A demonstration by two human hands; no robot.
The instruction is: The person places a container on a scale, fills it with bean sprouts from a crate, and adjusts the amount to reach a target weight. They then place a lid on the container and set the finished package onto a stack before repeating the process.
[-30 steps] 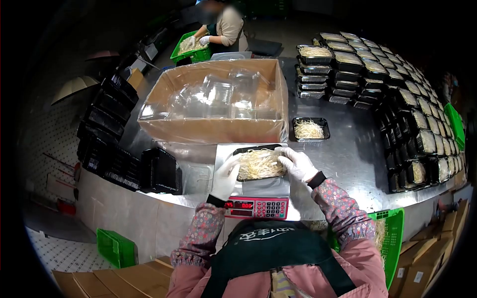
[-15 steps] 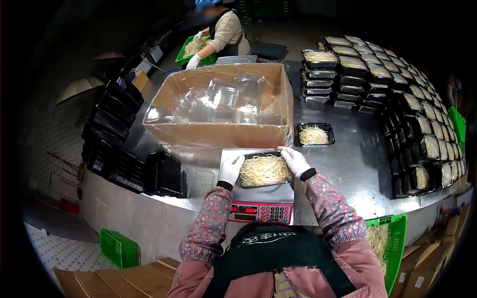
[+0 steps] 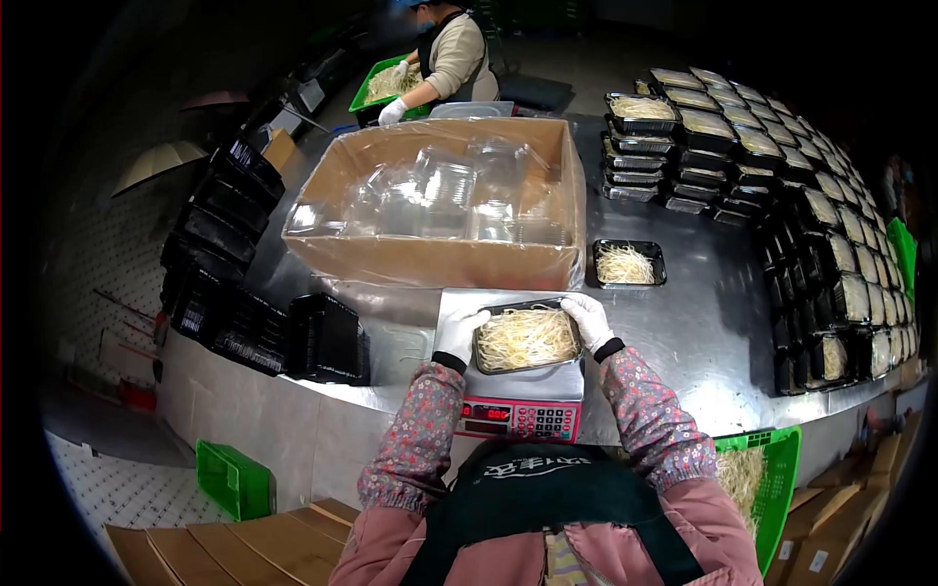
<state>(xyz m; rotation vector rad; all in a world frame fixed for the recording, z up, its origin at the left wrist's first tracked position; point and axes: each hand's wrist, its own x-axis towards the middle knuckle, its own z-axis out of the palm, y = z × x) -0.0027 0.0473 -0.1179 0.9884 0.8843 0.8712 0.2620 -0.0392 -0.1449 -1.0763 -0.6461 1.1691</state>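
My left hand [image 3: 461,335], in a white glove, grips the left side of a black tray full of pale sprouts [image 3: 528,338]. At the upper right corner of this tray, my right hand [image 3: 589,322], also gloved, holds its edge. Under the tray is the metal plate of a red scale [image 3: 532,420] with lit digits. A second black tray of sprouts [image 3: 628,265] sits on the metal table to the right, touched by neither hand.
Behind the scale stands a cardboard box [image 3: 430,262] of clear plastic lids. Empty black trays [image 3: 327,337] line the left. Stacked filled trays [image 3: 705,127] fill the right. A co-worker [image 3: 459,59] handles sprouts in a green crate [image 3: 366,103]. Another green crate [image 3: 782,488] is lower right.
The view has shifted slightly, moving most things a little to the right in the picture. Both hands still hold the tray over the scale. The co-worker's upper hand has moved within the crate.
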